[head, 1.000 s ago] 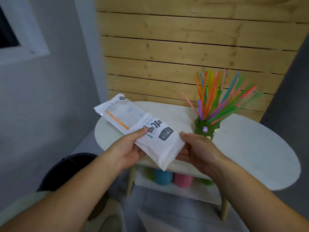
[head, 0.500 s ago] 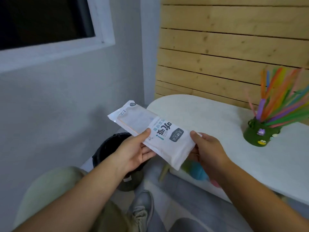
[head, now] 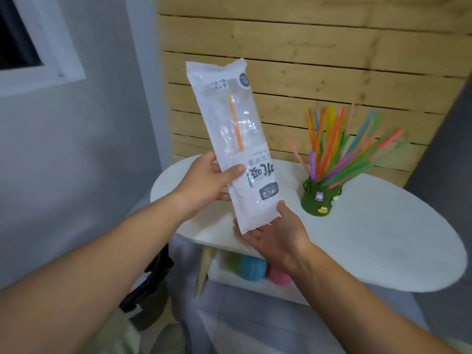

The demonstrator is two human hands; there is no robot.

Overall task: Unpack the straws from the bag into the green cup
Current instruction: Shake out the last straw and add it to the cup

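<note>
A long clear-and-white plastic bag [head: 229, 129] stands nearly upright in front of me, printed end down, with one orange straw [head: 236, 123] showing inside. My left hand [head: 207, 182] grips its left edge at mid-height, thumb across the front. My right hand [head: 275, 233] lies palm up under the bag's bottom end, thumb against its lower right corner. To the right, the green cup [head: 316, 200] with small stickers stands on the white table [head: 383, 238], filled with several coloured straws [head: 339, 146] fanning out.
A wooden slat wall [head: 332, 60] backs the table. On the shelf beneath the tabletop sit a blue cup [head: 252, 269] and a pink cup [head: 279, 277]. A black bin [head: 150, 297] stands on the floor at the left, by my leg.
The bag has swung from lying slanted to nearly upright over the table's left end. My right hand has slid under its bottom end. The view has turned back right towards the table.
</note>
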